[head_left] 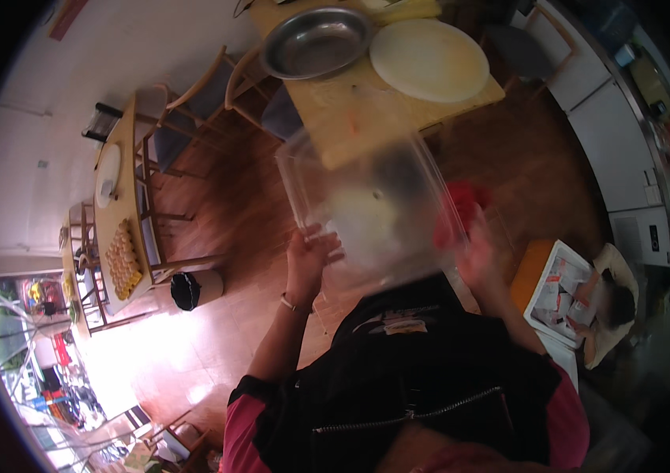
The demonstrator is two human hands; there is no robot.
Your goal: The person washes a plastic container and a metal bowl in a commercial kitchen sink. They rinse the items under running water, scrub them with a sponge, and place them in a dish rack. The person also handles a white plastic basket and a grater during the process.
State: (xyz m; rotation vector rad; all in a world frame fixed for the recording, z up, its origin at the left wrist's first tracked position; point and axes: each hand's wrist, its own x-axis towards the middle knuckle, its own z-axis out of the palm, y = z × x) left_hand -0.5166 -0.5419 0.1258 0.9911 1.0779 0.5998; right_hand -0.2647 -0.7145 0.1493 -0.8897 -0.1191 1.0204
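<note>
A clear plastic box (379, 254) is held up in front of my body, blurred by motion. My left hand (310, 257) grips its left side, with the fingers over the edge. On the opposite side, my right hand (477, 254) holds the box together with a red cloth (459, 207). A pale yellowish patch shows in or through the plastic; which one I cannot tell. Beyond the box, a wooden table (343, 109) carries a steel basin (317, 47) and a round white cutting board (429, 59).
At right a person (613, 307) reaches into a white foam box (548, 278) of packets. White cabinets (619, 142) stand behind. Leftward, a long table (128, 201) bears a tray of eggs (122, 257). Below it is a lined bin (204, 290). Chairs (202, 88) stand by the wall.
</note>
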